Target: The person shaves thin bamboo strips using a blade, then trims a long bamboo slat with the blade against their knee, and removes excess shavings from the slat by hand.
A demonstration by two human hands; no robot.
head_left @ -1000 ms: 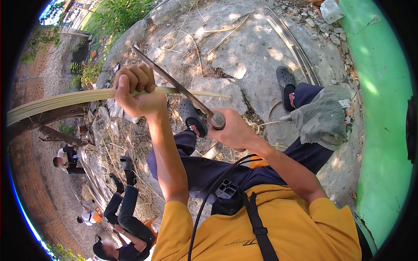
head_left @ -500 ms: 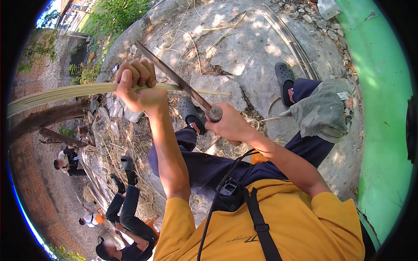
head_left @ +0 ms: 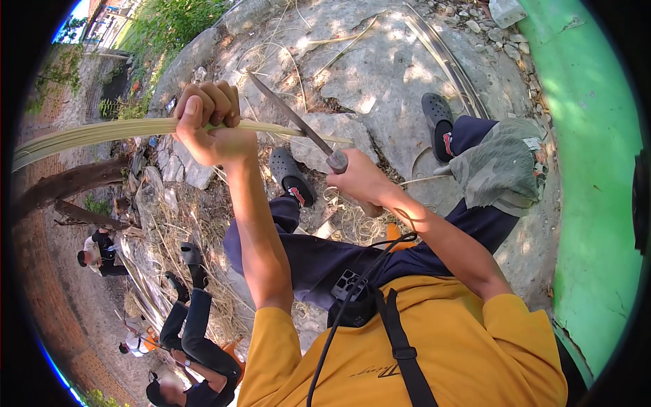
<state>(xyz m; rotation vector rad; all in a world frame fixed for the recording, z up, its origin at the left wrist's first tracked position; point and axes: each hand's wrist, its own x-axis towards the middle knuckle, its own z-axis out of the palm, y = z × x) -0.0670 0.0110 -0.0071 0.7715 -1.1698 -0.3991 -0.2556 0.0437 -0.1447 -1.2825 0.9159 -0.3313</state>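
My left hand (head_left: pixel 211 125) is closed in a fist around a bundle of long pale strips (head_left: pixel 102 133), which look like split bamboo. The bundle bends away to the left edge, and its short thin ends (head_left: pixel 324 137) stick out to the right of my fist. My right hand (head_left: pixel 363 182) grips a long knife (head_left: pixel 290 110) by its handle, the blade slanting up to the left. That blade crosses the short ends just right of my left fist; whether it touches them I cannot tell. A grey patterned cloth (head_left: pixel 494 166) covers my right knee.
Loose strips (head_left: pixel 444 61) lie on the rock (head_left: pixel 380 74) ahead. A green wall (head_left: pixel 597 169) rises at the right. Two dark logs (head_left: pixel 74 182) are at the left. Several people sit at the lower left, the nearest person (head_left: pixel 203 339) beside a heap of fibres (head_left: pixel 217 285).
The knife has shifted right, its tip farther from my left fist and its blade nearer the ends of the strips. My right hand has risen slightly. My left hand keeps its grip.
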